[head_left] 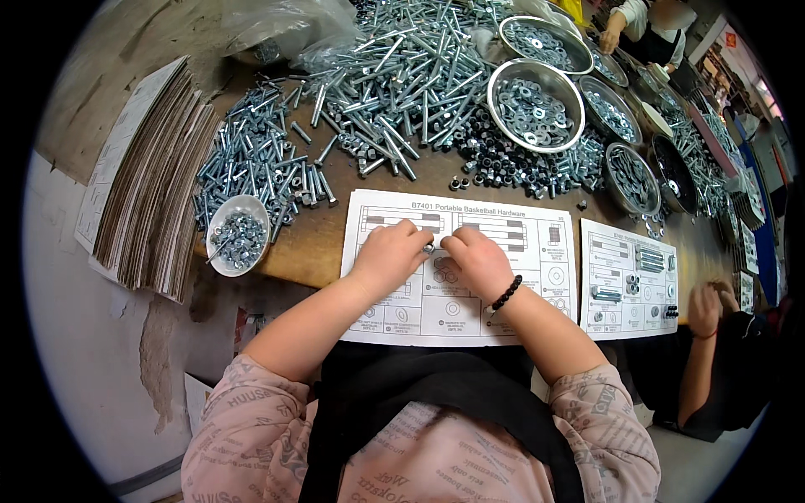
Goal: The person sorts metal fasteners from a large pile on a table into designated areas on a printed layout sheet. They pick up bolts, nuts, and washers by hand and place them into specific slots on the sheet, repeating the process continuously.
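A printed hardware sheet (495, 327), with outlines of bolts, nuts and washers, lies on top of a stack in front of me. Over its middle, my left hand (392, 256) has its fingers drawn together in a pinch. A small shiny nut (429, 248) shows at those fingertips. Just to the right, with a narrow gap between the hands, my right hand (480, 264) is closed with its fingertips turned down toward the sheet. Whatever those fingers hold is hidden. A black bead bracelet (506, 293) circles the right wrist.
Loose bolts (402, 75) pile up beyond the sheet, beside black-and-silver nuts (520, 159). Steel bowls (537, 148) hold washers. A white bowl (239, 271) of nuts and a cardboard stack (155, 184) stand left. Rightward, hardware lies on another sheet (616, 323) near a co-worker's hand (704, 310).
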`<act>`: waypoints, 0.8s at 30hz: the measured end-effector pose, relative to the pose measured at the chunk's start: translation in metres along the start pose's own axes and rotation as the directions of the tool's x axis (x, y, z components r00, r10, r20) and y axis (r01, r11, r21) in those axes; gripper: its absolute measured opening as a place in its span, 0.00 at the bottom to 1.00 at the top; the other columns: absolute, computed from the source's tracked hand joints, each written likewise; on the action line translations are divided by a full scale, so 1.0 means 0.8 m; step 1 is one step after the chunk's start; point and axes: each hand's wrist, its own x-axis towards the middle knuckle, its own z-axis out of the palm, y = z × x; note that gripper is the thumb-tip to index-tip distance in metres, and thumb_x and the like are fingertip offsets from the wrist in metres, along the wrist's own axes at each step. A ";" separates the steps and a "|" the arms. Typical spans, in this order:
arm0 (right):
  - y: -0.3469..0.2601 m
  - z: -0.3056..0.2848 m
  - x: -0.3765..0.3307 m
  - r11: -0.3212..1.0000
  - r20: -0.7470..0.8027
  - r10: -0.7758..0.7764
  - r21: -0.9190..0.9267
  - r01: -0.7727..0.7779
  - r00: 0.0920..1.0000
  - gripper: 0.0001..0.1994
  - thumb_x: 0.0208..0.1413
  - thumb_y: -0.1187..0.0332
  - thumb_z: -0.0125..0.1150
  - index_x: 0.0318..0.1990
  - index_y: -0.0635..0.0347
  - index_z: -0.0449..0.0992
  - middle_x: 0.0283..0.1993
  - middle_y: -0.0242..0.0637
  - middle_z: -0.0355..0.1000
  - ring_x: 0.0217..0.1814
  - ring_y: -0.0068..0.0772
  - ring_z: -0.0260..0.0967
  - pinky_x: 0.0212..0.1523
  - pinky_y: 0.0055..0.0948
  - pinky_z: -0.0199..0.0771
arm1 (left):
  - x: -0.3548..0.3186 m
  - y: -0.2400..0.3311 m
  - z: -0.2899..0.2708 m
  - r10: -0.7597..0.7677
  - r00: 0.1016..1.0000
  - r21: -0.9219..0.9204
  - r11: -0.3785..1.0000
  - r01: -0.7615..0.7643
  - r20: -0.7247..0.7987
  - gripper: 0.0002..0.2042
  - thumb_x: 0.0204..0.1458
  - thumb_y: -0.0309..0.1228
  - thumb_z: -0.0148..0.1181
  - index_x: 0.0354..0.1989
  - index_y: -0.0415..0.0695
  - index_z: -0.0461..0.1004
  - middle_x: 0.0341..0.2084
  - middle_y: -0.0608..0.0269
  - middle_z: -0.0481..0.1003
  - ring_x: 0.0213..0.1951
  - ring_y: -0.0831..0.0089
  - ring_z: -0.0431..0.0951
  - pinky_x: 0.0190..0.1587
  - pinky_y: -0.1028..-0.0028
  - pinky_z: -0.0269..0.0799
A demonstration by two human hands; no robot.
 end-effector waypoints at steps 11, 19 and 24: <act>0.018 -0.029 -0.035 0.972 0.085 0.140 0.176 -0.153 0.987 0.16 0.39 0.70 0.65 0.39 0.57 0.73 0.36 0.39 0.67 0.37 0.42 0.67 0.38 0.34 0.70 | 0.004 0.002 -0.022 -0.001 0.941 -0.273 0.957 0.100 0.338 0.24 0.38 0.28 0.62 0.48 0.41 0.67 0.37 0.55 0.67 0.41 0.59 0.70 0.45 0.67 0.67; 0.000 -0.015 -0.021 0.957 0.168 0.211 0.166 -0.239 0.963 0.15 0.40 0.66 0.65 0.37 0.58 0.71 0.34 0.40 0.67 0.38 0.43 0.67 0.38 0.36 0.69 | 0.006 0.017 0.008 0.080 0.969 -0.283 0.959 -0.010 0.235 0.24 0.35 0.25 0.64 0.46 0.40 0.68 0.36 0.55 0.68 0.39 0.59 0.70 0.41 0.68 0.68; 0.004 -0.015 -0.025 0.958 0.131 0.209 0.169 -0.230 0.969 0.19 0.39 0.64 0.66 0.40 0.57 0.70 0.34 0.40 0.67 0.38 0.43 0.67 0.38 0.37 0.69 | 0.005 0.024 0.012 0.021 0.979 -0.325 0.945 0.047 0.203 0.25 0.35 0.27 0.66 0.45 0.42 0.67 0.37 0.56 0.68 0.41 0.59 0.70 0.43 0.67 0.67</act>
